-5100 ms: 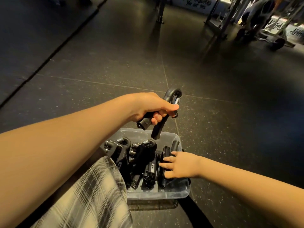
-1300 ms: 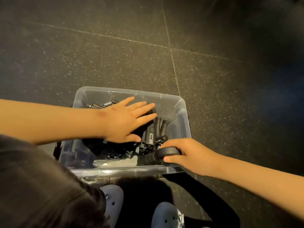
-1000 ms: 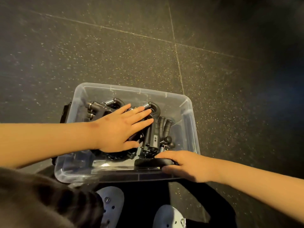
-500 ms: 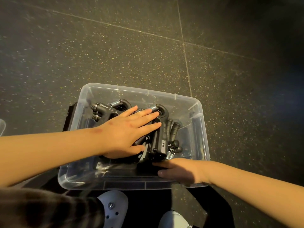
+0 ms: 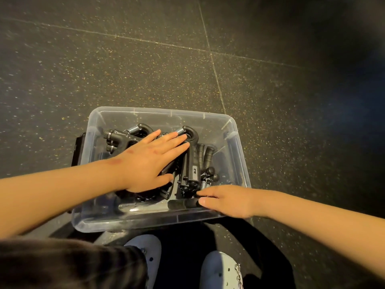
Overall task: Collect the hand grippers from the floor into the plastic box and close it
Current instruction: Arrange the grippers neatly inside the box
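A clear plastic box (image 5: 162, 111) stands open on the floor in front of my feet. Several black hand grippers lie piled inside; one (image 5: 192, 161) lies lengthwise in the middle and another (image 5: 118, 135) sits at the back left. My left hand (image 5: 150, 163) lies flat on the pile with its fingers straight. At the near right of the box, my right hand (image 5: 227, 202) has straight fingers, and its fingertips touch the end of a black gripper handle (image 5: 179, 204) lying along the front wall. No lid is on the box.
The floor is dark speckled rubber tiles with pale seams (image 5: 214, 69). A flat black object (image 5: 77, 151) stands against the box's left side. My two pale shoes (image 5: 143, 249) (image 5: 220, 268) sit just before the box's near edge.
My right hand has lowered the gripper it held into the box by the front wall and its fingers have straightened. The left hand stays flat on the pile.
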